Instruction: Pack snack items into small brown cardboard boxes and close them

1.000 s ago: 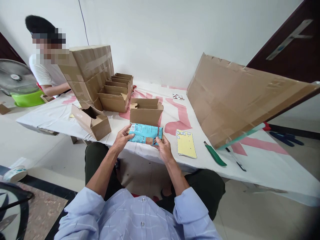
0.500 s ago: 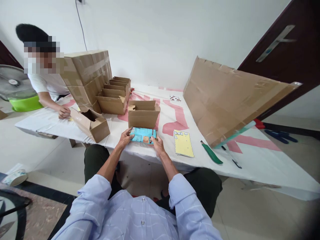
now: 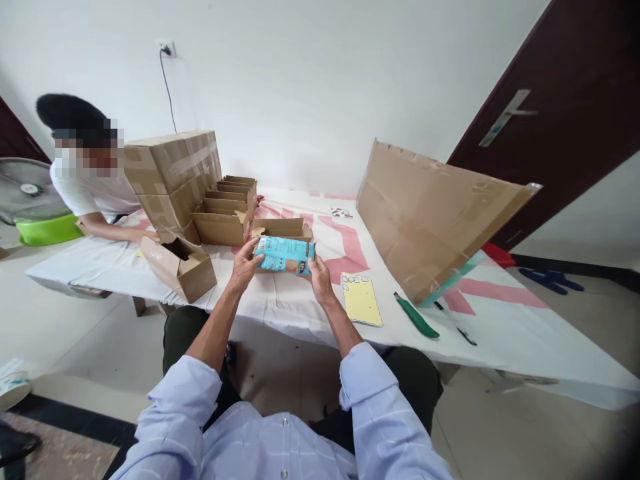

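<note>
Glossy light-blue rectangular packet (image 3: 285,255) held roughly flat above the tabletop (image 3: 505,343), near its front edge. Left hand (image 3: 245,263) pinches its left end, right hand (image 3: 320,277) its right end; thumbs on the printed face, other fingers curled behind, mostly hidden. Packet partly covers an open brown cardboard box (image 3: 290,227) just beyond; contact between the two, cannot tell.

Tabletop wears white cloth with pinkish-red marks. Near right hand: yellow rectangular card with wavy edge (image 3: 361,303). Further right, green curved-handled cutter (image 3: 417,317), then thin black pen (image 3: 457,325). Large brown cardboard sheet (image 3: 430,227) leans at a slant behind those. Small white brown-patterned card (image 3: 341,213) lies further back.

Left of the packet: open brown box with raised flap (image 3: 187,270), set at an angle. Behind it, row of open brown boxes (image 3: 223,230) beside stacked taped brown cartons (image 3: 175,160). Beyond the cartons, person in white top (image 3: 95,193) leans in, forearm on the tabletop. Grey round fan (image 3: 27,190) and lime-green basin (image 3: 47,230) far left.
</note>
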Demonstrator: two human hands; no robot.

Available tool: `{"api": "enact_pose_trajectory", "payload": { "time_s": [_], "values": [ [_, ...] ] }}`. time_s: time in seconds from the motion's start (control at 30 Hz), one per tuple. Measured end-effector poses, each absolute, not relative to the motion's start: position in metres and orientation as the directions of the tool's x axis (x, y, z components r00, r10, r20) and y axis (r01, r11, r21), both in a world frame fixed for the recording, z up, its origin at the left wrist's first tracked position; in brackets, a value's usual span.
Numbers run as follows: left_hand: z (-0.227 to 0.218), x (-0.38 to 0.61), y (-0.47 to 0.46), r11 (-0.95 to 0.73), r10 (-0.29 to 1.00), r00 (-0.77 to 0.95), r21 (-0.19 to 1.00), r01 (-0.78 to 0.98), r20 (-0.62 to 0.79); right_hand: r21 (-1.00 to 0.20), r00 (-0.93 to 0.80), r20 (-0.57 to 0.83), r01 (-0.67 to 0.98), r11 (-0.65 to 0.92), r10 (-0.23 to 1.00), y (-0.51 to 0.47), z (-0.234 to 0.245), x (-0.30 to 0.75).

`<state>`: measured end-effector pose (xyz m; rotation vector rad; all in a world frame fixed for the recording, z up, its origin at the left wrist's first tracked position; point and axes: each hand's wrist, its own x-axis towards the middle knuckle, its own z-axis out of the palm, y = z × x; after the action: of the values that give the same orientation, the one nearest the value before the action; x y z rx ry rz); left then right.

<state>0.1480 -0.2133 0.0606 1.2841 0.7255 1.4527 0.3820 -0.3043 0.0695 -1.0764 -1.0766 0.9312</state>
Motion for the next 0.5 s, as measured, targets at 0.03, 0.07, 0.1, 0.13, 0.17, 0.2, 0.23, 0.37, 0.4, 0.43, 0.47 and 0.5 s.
{"api": "enact_pose_trajectory", "payload": {
  "time_s": [0.03, 0.07, 0.1, 0.13, 0.17, 0.2, 0.23, 0.37, 0.4, 0.43, 0.47, 0.5],
  "values": [
    [0.069, 0.149, -0.212, -0.32, 0.93, 0.082, 0.898, -0.303, 0.359, -0.957, 0.242, 0.266, -0.048, 0.285, 0.933, -0.302, 0.08, 0.383],
    [0.075, 0.15, -0.211, -0.339, 0.923, 0.073, 0.888, -0.31, 0.378, -0.94, 0.255, 0.321, -0.03, 0.34, 0.912, -0.301, 0.09, 0.383],
    [0.081, 0.152, -0.21, -0.353, 0.917, 0.068, 0.88, -0.318, 0.393, -0.923, 0.262, 0.367, -0.019, 0.385, 0.893, -0.3, 0.098, 0.383],
    [0.085, 0.152, -0.21, -0.363, 0.912, 0.067, 0.873, -0.325, 0.404, -0.911, 0.256, 0.394, -0.015, 0.412, 0.883, -0.3, 0.105, 0.384],
    [0.089, 0.153, -0.21, -0.369, 0.909, 0.069, 0.869, -0.329, 0.412, -0.905, 0.248, 0.409, -0.016, 0.425, 0.878, -0.3, 0.11, 0.384],
    [0.092, 0.153, -0.21, -0.373, 0.906, 0.072, 0.867, -0.331, 0.417, -0.904, 0.243, 0.411, -0.017, 0.428, 0.879, -0.3, 0.113, 0.384],
    [0.094, 0.153, -0.21, -0.376, 0.904, 0.074, 0.865, -0.33, 0.421, -0.906, 0.24, 0.406, -0.017, 0.422, 0.882, -0.299, 0.116, 0.385],
    [0.102, 0.152, -0.21, -0.401, 0.892, 0.077, 0.859, -0.319, 0.445, -0.905, 0.235, 0.408, -0.027, 0.425, 0.882, -0.296, 0.116, 0.388],
    [0.104, 0.152, -0.209, -0.407, 0.889, 0.078, 0.858, -0.314, 0.45, -0.896, 0.232, 0.426, -0.029, 0.444, 0.875, -0.294, 0.115, 0.389],
    [0.106, 0.152, -0.208, -0.412, 0.887, 0.08, 0.858, -0.308, 0.455, -0.886, 0.229, 0.445, -0.029, 0.463, 0.866, -0.292, 0.114, 0.39],
    [0.107, 0.152, -0.207, -0.417, 0.885, 0.079, 0.857, -0.301, 0.458, -0.878, 0.226, 0.46, -0.027, 0.478, 0.858, -0.291, 0.113, 0.391],
    [0.109, 0.153, -0.206, -0.423, 0.883, 0.079, 0.857, -0.295, 0.463, -0.874, 0.224, 0.47, -0.022, 0.486, 0.854, -0.289, 0.113, 0.392]
  ]
}}
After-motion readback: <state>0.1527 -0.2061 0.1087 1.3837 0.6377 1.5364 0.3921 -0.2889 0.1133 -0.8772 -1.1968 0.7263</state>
